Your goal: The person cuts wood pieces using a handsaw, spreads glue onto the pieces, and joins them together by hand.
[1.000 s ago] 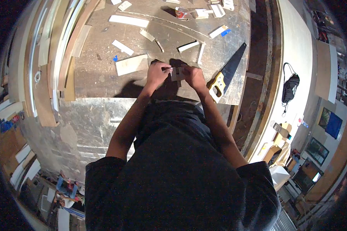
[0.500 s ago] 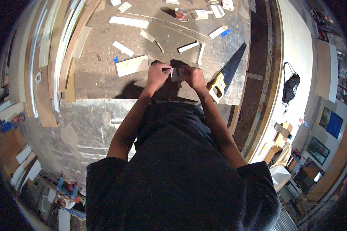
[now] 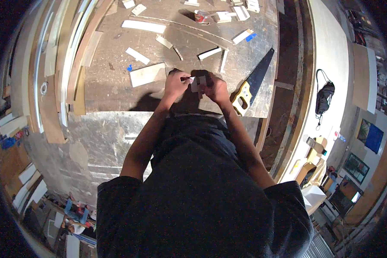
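My left hand (image 3: 176, 84) is closed in a pinch, with a tiny pale item at its fingertips too small to name. Close on its right, my right hand (image 3: 215, 89) has its fingers closed on a small shaded piece (image 3: 198, 84), which looks like wood. Both hands are over the near part of the brown workbench (image 3: 112, 96). A wide pale board (image 3: 148, 75) lies just left of my left hand. A handsaw (image 3: 253, 84) with a yellow handle rests right of my right hand, blade pointing away.
Wood offcuts (image 3: 143, 26) and a red-labelled container (image 3: 201, 16) are on the bench's far part. Long boards (image 3: 75, 60) line the left side. Blue scraps (image 3: 250, 37) lie near the offcuts. A black bag (image 3: 325, 97) is on the pale surface at right.
My right hand's fingers have shifted slightly, and the small piece shows at a slightly different angle. My left hand has barely moved.
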A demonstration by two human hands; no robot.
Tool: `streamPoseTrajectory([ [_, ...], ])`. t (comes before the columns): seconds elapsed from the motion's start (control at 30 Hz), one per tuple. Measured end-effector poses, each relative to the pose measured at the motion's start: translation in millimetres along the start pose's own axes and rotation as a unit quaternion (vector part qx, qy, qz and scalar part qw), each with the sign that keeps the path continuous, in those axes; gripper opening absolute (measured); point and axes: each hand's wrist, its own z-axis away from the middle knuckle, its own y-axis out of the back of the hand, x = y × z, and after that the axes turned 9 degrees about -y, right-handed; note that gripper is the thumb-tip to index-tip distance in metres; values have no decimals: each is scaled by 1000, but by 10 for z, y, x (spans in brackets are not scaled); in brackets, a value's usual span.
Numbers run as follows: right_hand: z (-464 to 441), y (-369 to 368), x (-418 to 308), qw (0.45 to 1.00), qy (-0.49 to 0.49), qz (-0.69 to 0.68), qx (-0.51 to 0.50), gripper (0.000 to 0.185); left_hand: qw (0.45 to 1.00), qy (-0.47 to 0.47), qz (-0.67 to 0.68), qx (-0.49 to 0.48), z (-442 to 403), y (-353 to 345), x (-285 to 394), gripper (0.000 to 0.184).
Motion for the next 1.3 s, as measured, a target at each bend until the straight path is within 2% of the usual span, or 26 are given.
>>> streamPoseTrajectory([
  [0.3, 6, -12, -65, 1000, 22, 7, 15, 59, 999, -22, 13, 42, 35, -37, -84, 21],
  [0.4, 2, -32, -18, 1000, 20, 5, 7, 57, 994, 8, 86, 69, 37, -27, -45, 18],
  [0.5, 14, -83, 152, 1000, -19, 19, 7, 48, 992, 0, 86, 91, 42, 6, -34, 13],
  [0.57, 76, -41, 295, 993, -101, -63, 23, 37, 990, -10, 100, 104, 72, -33, -115, 12],
  [0.6, 98, 9, 303, 993, -99, -63, 22, 37, 989, -10, 99, 105, 78, -6, -91, 12],
  [0.67, 150, 124, 325, 959, -215, -185, -11, 30, 994, 43, 59, 86, 94, 37, -30, 13],
  [0.73, 212, 178, 494, 966, -203, -159, 20, 27, 992, 55, 66, 93, 81, -3, -122, 15],
  [0.8, 289, 286, 562, 983, -134, -52, 118, 25, 990, 63, 71, 103, 111, -65, -260, 17],
  [0.87, 342, 386, 557, 979, -135, -18, 153, 23, 979, 52, 126, 152, 181, -130, -365, 20],
  [0.93, 372, 474, 668, 988, -65, 105, 93, 22, 982, 64, 109, 143, 248, -88, -332, 17],
  [0.97, 377, 457, 710, 986, -12, 119, 118, 21, 984, 79, 93, 130, 286, -82, -307, 17],
  [1.0, 378, 479, 714, 986, -12, 116, 119, 21, 984, 78, 91, 131, 316, -81, -272, 17],
  [1.07, 372, 513, 719, 994, 7, 87, 70, 18, 987, 46, 93, 123, 372, -69, -201, 20],
  [1.1, 373, 513, 775, 995, -19, 88, 31, 18, 987, 45, 91, 122, 399, -93, -206, 20],
  [1.13, 386, 511, 826, 996, -19, 86, 31, 18, 987, 32, 95, 127, 420, -126, -210, 22],
  [1.2, 395, 511, 870, 995, -17, 96, -30, 16, 986, 20, 95, 135, 451, -170, -175, 26],
  [1.3, 454, 515, 852, 998, 9, 66, 6, 17, 991, 60, 44, 107, 559, -201, -33, 20],
])
